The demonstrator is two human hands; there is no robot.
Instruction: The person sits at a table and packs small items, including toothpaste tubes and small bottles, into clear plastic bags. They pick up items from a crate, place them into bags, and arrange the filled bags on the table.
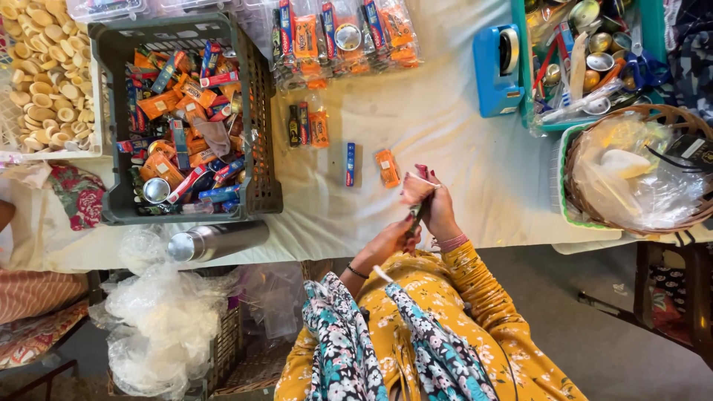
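1. Your right hand (pixel 427 194) is curled shut around the top of a thin dark stick-like item (pixel 416 217), with a pale strip (pixel 425 180) pinched at the fingertips.
2. Your left hand (pixel 390 241) is closed on the lower end of the same item, fingers wrapped under it, just below the right hand and touching it.
3. The item sits between both hands at the near edge of the tabletop (pixel 445 126), above your lap; it is too small to tell what it is made of.
4. The tabletop is covered in a creased white cloth.
5. On the cloth just beyond your hands lie a small orange packet (pixel 387 167) and a narrow blue tube (pixel 350 164), side by side but apart.
6. Farther up lie a dark little bottle (pixel 294 125) and another orange pouch (pixel 318 128), close together.
7. To the left stands a grey slotted plastic crate (pixel 261 111), heaped with glossy orange, blue and red packets.
8. A smooth steel flask (pixel 215 240) lies on its side just below the crate.
9. To the right, a woven wicker basket (pixel 679 119) holds crumpled clear plastic.
10. A blue tape dispenser (pixel 496 70) stands near the far edge.
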